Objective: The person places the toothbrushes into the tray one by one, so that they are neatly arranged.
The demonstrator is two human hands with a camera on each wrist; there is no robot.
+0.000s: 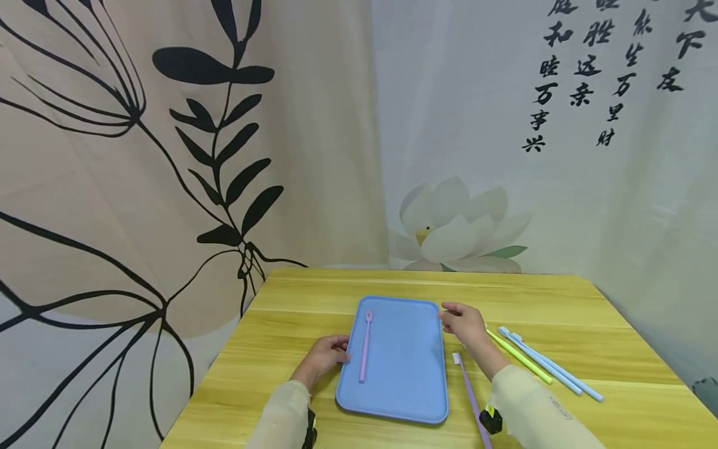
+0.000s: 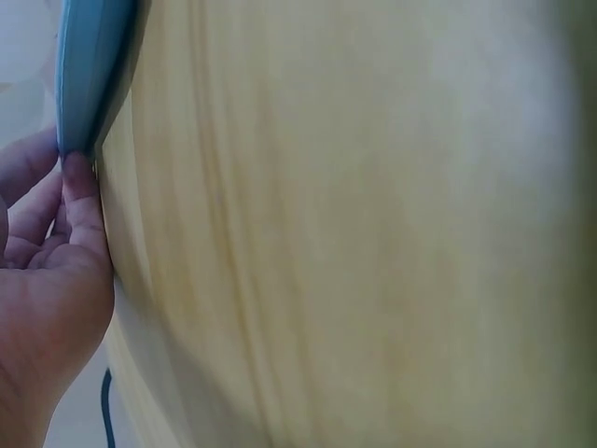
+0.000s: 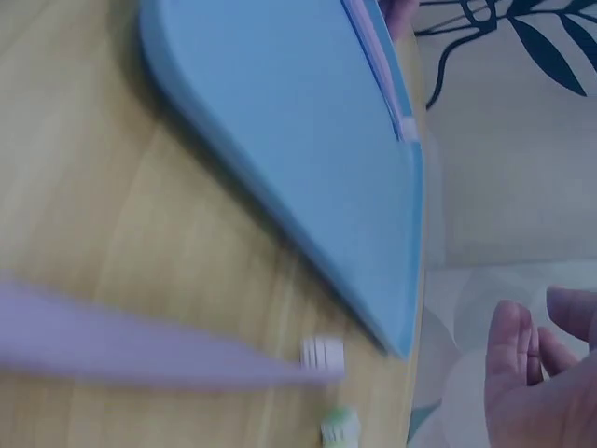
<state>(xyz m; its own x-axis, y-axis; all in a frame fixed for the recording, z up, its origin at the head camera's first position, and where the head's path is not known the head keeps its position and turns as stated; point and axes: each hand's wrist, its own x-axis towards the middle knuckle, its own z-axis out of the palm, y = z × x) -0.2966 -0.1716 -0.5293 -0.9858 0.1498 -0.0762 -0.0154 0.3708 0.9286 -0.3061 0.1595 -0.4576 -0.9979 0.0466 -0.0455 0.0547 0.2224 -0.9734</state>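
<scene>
A blue rectangular tray (image 1: 406, 368) lies on the wooden table with a pinkish-purple toothbrush (image 1: 365, 350) along its left side, head toward the far end. My left hand (image 1: 324, 358) is at the tray's left edge; the left wrist view shows its thumb and fingers (image 2: 82, 191) pinching the rim. Beside the tray's far right corner, my right hand (image 1: 464, 322) holds nothing, its fingers loosely bent. The right wrist view shows that hand (image 3: 546, 378) apart from the tray. A purple toothbrush (image 1: 470, 393) lies on the table between the tray and the right forearm.
Right of the right forearm lie a yellow-green toothbrush (image 1: 524, 358) and two light blue toothbrushes (image 1: 552, 363), side by side. Behind the wooden table (image 1: 314, 299) hangs a curtain (image 1: 331, 156) printed with plants and characters.
</scene>
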